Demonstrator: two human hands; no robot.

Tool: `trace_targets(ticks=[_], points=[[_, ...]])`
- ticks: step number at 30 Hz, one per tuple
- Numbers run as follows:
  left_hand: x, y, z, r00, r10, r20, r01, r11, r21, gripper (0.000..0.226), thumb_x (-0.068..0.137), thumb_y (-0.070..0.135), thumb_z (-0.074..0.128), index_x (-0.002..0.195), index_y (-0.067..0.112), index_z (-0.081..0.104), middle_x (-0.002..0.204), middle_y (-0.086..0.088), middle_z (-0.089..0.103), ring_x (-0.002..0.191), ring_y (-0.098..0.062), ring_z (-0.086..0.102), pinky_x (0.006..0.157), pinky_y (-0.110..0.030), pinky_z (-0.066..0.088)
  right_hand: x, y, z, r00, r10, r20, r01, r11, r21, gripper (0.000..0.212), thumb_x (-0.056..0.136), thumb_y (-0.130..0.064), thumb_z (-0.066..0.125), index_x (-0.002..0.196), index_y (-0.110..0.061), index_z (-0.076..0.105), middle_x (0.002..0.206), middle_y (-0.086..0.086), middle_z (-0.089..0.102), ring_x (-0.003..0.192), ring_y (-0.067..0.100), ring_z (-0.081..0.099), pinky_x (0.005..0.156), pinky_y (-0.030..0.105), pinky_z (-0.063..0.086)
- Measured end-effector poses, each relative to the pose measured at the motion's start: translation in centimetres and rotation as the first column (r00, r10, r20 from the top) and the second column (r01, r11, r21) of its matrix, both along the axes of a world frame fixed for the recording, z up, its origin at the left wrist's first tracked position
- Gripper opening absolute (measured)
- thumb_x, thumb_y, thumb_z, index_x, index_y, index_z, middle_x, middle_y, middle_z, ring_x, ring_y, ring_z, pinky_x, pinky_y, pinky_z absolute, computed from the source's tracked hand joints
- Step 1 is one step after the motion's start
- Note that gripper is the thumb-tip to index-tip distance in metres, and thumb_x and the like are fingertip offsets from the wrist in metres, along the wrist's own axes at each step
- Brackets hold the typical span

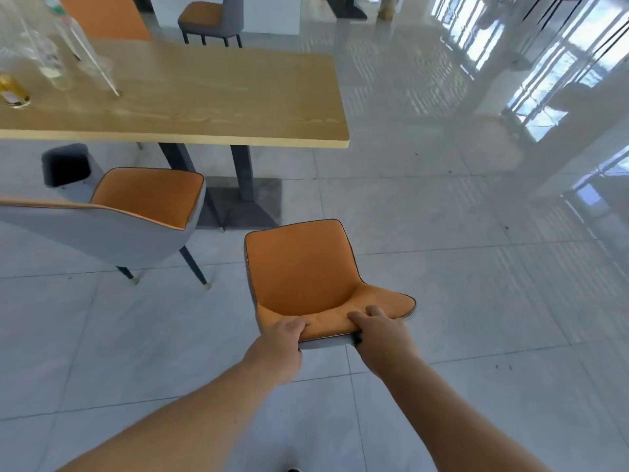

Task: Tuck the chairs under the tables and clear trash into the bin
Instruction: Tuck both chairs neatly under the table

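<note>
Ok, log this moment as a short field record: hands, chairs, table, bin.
left hand: gripping top edge of the held chair's backrest
right hand: gripping the same edge
held chair: orange seat, out on the floor, not tucked
second chair: left of it, seat front near the table edge
table: wooden top, bottles at left end
bin: dark, on floor under the table

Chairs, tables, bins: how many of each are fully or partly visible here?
Chairs: 3, the one held by the left hand and right hand at its backrest, one beside it at the table, one beyond the table
Wooden tables: 1
Bins: 1, dark, under the table
Total: 5
</note>
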State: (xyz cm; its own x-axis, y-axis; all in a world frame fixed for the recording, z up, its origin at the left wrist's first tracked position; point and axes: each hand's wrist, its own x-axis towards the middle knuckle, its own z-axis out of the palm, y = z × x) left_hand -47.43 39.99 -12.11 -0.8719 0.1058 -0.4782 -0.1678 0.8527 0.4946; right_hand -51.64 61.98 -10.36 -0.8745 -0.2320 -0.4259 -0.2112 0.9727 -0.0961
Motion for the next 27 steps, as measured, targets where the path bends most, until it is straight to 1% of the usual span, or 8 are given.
trace_targets(ticks=[3,6,12,16,18,22,25,27], points=[[-2.7,-4.0,0.8,0.999,0.03,0.012,-0.029,0.999,-0.015,0.052,0.1,0.016,0.051,0.147,0.036,0.043,0.145,0.005,0.05,0.116,-0.021,0.056,0.099,-0.037,0.052,-2.2,-4.1,0.0,1.0,0.014,-0.008,-0.014,1.0,-0.013,0.041,0.102,-0.041,0.052,0.142,-0.04,0.046,0.138,0.0,0.051,0.096,0.033,0.061,0.083,0.037,0.047],[-5.7,-8.4,1.5,0.999,0.03,0.02,-0.03,1.0,0.004,0.053,0.099,0.01,0.049,0.146,0.033,0.044,0.141,0.003,0.05,0.116,-0.022,0.055,0.098,-0.038,0.05,-5.2,-8.6,0.2,1.0,0.017,-0.014,-0.017,1.0,-0.011,0.036,0.101,-0.043,0.052,0.137,-0.038,0.048,0.133,0.001,0.053,0.091,0.034,0.06,0.079,0.037,0.046],[-12.7,-18.6,1.9,0.999,-0.021,0.03,0.02,1.0,0.01,0.055,0.096,0.009,0.049,0.146,0.032,0.042,0.139,0.003,0.047,0.12,-0.021,0.051,0.1,-0.041,0.048,-11.5,-18.2,0.7,1.0,-0.011,0.021,0.012,1.0,-0.014,0.039,0.102,-0.047,0.052,0.139,-0.037,0.046,0.135,0.001,0.05,0.095,0.036,0.06,0.082,0.039,0.052],[-17.5,-24.7,1.9,0.996,-0.079,0.044,0.077,0.996,0.041,0.058,0.094,0.006,0.048,0.146,0.03,0.043,0.142,0.002,0.046,0.124,-0.023,0.048,0.103,-0.044,0.045,-15.1,-24.0,1.5,0.997,-0.064,0.048,0.063,0.998,0.006,0.039,0.102,-0.048,0.051,0.139,-0.038,0.044,0.132,0.0,0.051,0.084,0.031,0.052,0.073,0.036,0.049],[-19.7,-27.2,1.8,0.993,-0.1,0.061,0.097,0.994,0.055,0.061,0.093,0.005,0.047,0.147,0.032,0.042,0.146,0.003,0.044,0.127,-0.023,0.047,0.105,-0.045,0.044,-16.7,-26.3,1.9,0.996,-0.069,0.054,0.068,0.997,0.018,0.038,0.103,-0.048,0.052,0.139,-0.036,0.045,0.128,0.001,0.052,0.08,0.028,0.048,0.074,0.036,0.049],[-23.7,-29.9,1.4,0.993,-0.114,0.034,0.111,0.991,0.071,0.06,0.093,0.008,0.05,0.147,0.033,0.042,0.147,0.003,0.045,0.128,-0.02,0.044,0.106,-0.04,0.041,-20.0,-29.3,2.3,0.993,-0.116,0.02,0.115,0.992,0.046,0.034,0.104,-0.039,0.053,0.136,-0.034,0.045,0.126,0.002,0.052,0.081,0.028,0.047,0.073,0.037,0.046],[-25.6,-29.4,1.2,0.988,-0.151,0.033,0.145,0.982,0.124,0.06,0.094,0.013,0.056,0.149,0.033,0.041,0.147,0.001,0.045,0.129,-0.019,0.044,0.106,-0.036,0.039,-22.2,-29.0,2.6,0.976,-0.217,0.024,0.214,0.972,0.1,0.036,0.101,-0.025,0.055,0.136,-0.034,0.046,0.129,0.001,0.046,0.094,0.034,0.051,0.069,0.036,0.042],[-25.9,-28.4,0.9,0.983,-0.174,0.06,0.163,0.973,0.162,0.062,0.094,0.014,0.057,0.152,0.031,0.039,0.152,0.002,0.044,0.134,-0.019,0.043,0.109,-0.033,0.037,-23.0,-27.8,2.7,0.971,-0.232,0.054,0.222,0.964,0.146,0.04,0.1,-0.02,0.054,0.137,-0.034,0.046,0.131,0.001,0.045,0.096,0.035,0.052,0.071,0.035,0.042]])
